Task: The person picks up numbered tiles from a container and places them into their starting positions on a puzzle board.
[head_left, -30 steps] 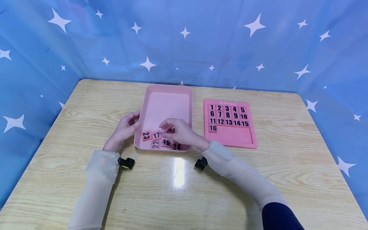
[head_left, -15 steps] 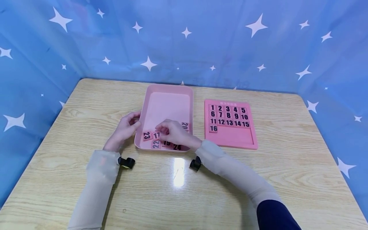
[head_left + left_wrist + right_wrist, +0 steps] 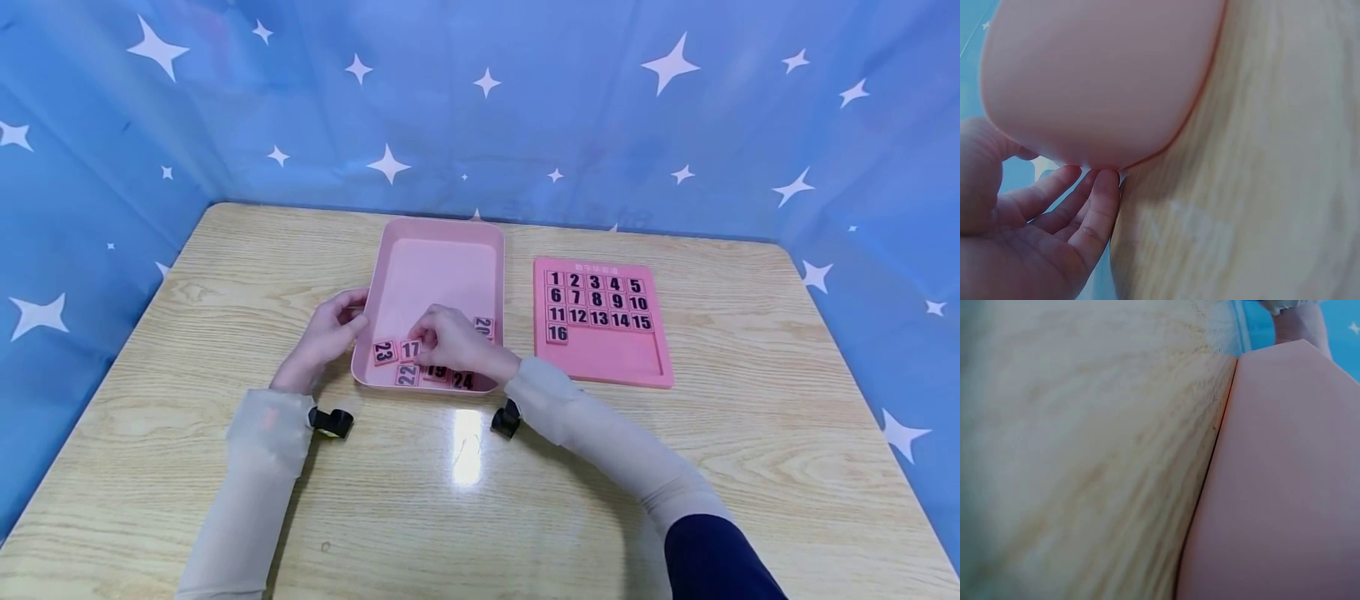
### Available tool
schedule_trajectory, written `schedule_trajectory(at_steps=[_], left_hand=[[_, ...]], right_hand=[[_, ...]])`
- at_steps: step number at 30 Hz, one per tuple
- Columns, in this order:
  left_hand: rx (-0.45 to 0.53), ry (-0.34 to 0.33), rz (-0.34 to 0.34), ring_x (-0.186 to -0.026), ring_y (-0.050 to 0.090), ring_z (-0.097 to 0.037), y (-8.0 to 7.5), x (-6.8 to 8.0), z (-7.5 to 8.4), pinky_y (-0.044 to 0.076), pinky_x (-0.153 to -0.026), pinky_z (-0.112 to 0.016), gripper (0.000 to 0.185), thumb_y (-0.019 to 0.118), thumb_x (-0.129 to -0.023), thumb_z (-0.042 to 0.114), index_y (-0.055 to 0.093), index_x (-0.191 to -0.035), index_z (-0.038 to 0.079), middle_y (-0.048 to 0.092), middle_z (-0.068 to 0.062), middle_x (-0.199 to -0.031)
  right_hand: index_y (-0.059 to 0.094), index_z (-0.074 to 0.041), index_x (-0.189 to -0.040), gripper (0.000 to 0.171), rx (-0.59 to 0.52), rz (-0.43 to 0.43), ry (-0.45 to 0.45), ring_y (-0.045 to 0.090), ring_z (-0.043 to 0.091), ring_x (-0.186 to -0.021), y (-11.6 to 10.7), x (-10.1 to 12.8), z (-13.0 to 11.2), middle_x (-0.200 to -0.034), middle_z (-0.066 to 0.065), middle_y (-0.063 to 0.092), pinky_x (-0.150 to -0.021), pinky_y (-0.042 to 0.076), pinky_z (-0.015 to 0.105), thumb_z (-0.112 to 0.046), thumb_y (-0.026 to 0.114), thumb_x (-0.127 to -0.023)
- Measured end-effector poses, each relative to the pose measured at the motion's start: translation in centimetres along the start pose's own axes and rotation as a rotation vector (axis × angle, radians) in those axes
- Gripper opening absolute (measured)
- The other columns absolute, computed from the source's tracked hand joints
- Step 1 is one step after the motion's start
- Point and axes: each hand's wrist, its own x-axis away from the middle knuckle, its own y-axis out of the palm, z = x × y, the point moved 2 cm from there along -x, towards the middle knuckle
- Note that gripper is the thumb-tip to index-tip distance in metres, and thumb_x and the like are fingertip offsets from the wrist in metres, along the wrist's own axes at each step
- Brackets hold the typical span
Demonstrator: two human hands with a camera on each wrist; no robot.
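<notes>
A pink tray [image 3: 438,250] lies in the middle of the wooden table [image 3: 225,275]. At its near end are loose number tiles: 23 [image 3: 384,352], 17 [image 3: 408,349], 22 [image 3: 407,375], 19 [image 3: 438,372], 24 [image 3: 462,382] and 20 [image 3: 484,326]. My left hand [image 3: 356,320] grips the tray's left rim; in the left wrist view its fingers [image 3: 1094,203] touch the tray's outer wall [image 3: 1104,81]. My right hand [image 3: 422,337] reaches into the tray, and its curled fingertips pinch the right edge of tile 17. Part of tile 19 is hidden under that hand.
To the right of the tray lies a pink puzzle board [image 3: 622,362] holding tiles 1 to 16 in rows, with its lower part bare. Blue star-print curtains [image 3: 480,100] close off the table's back and sides. The right wrist view shows only the tray wall [image 3: 1285,487] and tabletop [image 3: 1085,456].
My right hand has slid left inside the tray, from above tile 19 to tile 17, uncovering tile 20. The left hand has stayed on the tray's rim.
</notes>
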Motion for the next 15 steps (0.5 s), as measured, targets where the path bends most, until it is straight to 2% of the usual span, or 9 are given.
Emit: schedule_trajectory(at_steps=[7,11,15], left_hand=[[-0.004,0.003,-0.001,-0.104,0.049,-0.031,0.1,-0.1,0.0,0.043,-0.076,-0.012,0.046,0.046,-0.089,-0.005,0.040,-0.134,-0.012,0.049,-0.030,-0.126],[-0.009,-0.003,-0.004,-0.109,0.049,-0.035,0.0,-0.1,0.0,0.042,-0.079,-0.013,0.047,0.046,-0.089,-0.005,0.040,-0.135,-0.011,0.048,-0.030,-0.127],[-0.016,-0.007,-0.004,-0.110,0.049,-0.035,0.0,-0.1,-0.1,0.042,-0.079,-0.013,0.047,0.046,-0.089,-0.004,0.040,-0.135,-0.010,0.047,-0.029,-0.129]], right_hand=[[0.069,0.001,-0.101,0.032,-0.039,0.068,0.004,0.056,0.015,-0.077,-1.4,0.7,-0.1,-0.086,0.006,0.061,-0.070,0.046,0.017,-0.011,0.077,-0.072],[0.068,0.003,-0.101,0.032,-0.084,0.123,0.000,0.058,0.017,-0.079,-3.7,2.0,-0.5,-0.089,0.008,0.062,-0.070,0.049,0.022,-0.007,0.077,-0.071],[0.067,0.003,-0.102,0.033,-0.098,0.179,0.003,0.058,0.019,-0.080,-6.2,3.9,0.2,-0.092,0.009,0.063,-0.069,0.051,0.027,-0.003,0.076,-0.071]])
